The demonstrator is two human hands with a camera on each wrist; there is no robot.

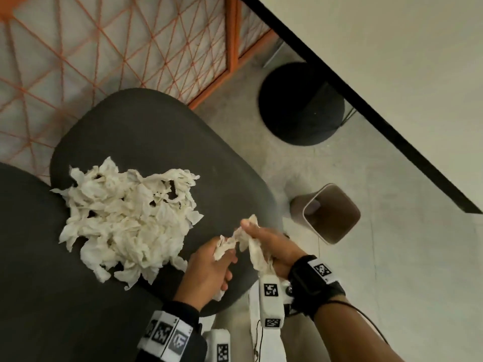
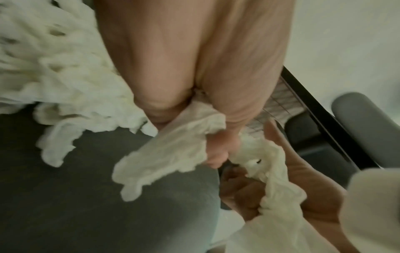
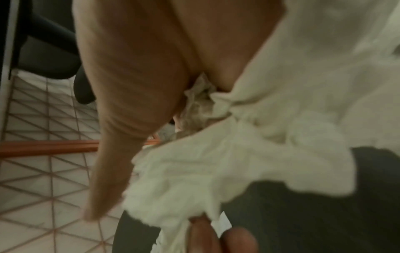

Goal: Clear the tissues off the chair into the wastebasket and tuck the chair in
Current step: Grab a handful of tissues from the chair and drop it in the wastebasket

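Observation:
A big heap of crumpled white tissues (image 1: 128, 220) lies on the dark grey chair seat (image 1: 156, 131). At the seat's right edge my left hand (image 1: 211, 265) grips a wad of tissue (image 1: 222, 248). My right hand (image 1: 269, 244) grips another bunch of tissue (image 1: 254, 250) right beside it, and the two wads touch. The left wrist view shows the left hand (image 2: 194, 85) curled round tissue (image 2: 173, 150), with the right hand (image 2: 281, 188) below it. Tissue (image 3: 259, 137) fills the right hand (image 3: 140, 85) in the right wrist view. The pale wastebasket (image 1: 329, 213) stands open on the floor to the right.
A black round base (image 1: 300, 103) sits on the floor beyond the wastebasket, partly under a pale table with a black edge (image 1: 366, 100). An orange lattice partition (image 1: 104, 48) stands behind the chair. The chair's dark backrest (image 1: 39, 270) is at lower left.

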